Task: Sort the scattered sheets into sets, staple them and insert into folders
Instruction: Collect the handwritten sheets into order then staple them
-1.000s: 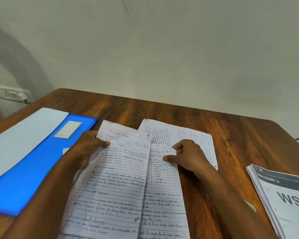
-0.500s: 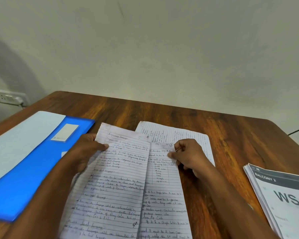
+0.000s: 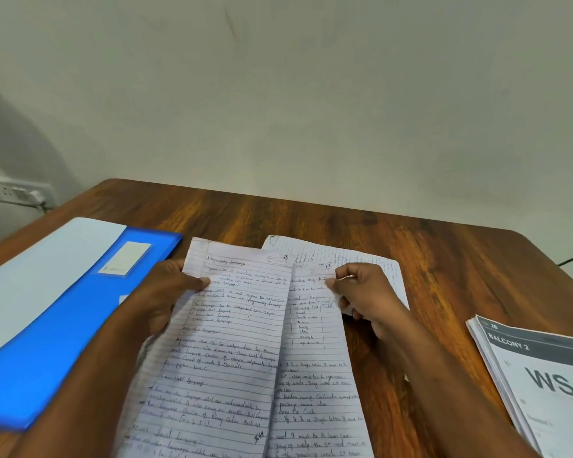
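A brown wooden table (image 3: 444, 259) stands against a plain pale wall (image 3: 311, 94).

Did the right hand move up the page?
Yes. The right hand slid up the handwritten sheet, from beside the small table of words toward its top edge.

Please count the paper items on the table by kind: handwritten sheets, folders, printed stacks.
Handwritten sheets: 3, one in the left hand, one in the right hand, one flat behind
Blue folder: 1
Printed stack: 1
Total: 5
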`<state>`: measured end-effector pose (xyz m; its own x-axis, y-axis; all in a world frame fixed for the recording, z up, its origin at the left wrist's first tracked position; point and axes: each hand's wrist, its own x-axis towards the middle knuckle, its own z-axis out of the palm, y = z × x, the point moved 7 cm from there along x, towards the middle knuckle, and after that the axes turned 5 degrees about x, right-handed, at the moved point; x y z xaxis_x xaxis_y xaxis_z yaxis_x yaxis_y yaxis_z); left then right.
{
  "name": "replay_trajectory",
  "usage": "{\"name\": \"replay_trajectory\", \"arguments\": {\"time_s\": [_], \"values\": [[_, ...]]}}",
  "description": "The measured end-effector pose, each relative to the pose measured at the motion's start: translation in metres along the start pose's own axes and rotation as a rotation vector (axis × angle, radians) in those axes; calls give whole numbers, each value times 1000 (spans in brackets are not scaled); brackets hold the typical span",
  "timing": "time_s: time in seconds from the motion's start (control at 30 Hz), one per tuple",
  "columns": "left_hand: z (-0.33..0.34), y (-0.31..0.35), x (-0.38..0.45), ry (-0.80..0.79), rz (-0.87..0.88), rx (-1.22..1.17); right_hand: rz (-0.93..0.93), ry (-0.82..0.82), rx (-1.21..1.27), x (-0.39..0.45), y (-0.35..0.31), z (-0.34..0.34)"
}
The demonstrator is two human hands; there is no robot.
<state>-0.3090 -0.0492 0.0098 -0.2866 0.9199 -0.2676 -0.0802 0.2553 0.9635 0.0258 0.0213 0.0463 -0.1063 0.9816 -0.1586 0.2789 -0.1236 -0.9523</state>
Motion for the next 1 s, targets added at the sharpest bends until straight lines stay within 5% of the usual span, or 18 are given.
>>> {"name": "replay_trajectory", "arguments": {"time_s": [0.33, 1.0], "values": [[43, 11, -10, 2, 118, -77, -303, 198, 158, -7, -23, -7], [59, 15, -11, 53, 310, -14, -287, 79, 147, -9, -29, 7]]}}
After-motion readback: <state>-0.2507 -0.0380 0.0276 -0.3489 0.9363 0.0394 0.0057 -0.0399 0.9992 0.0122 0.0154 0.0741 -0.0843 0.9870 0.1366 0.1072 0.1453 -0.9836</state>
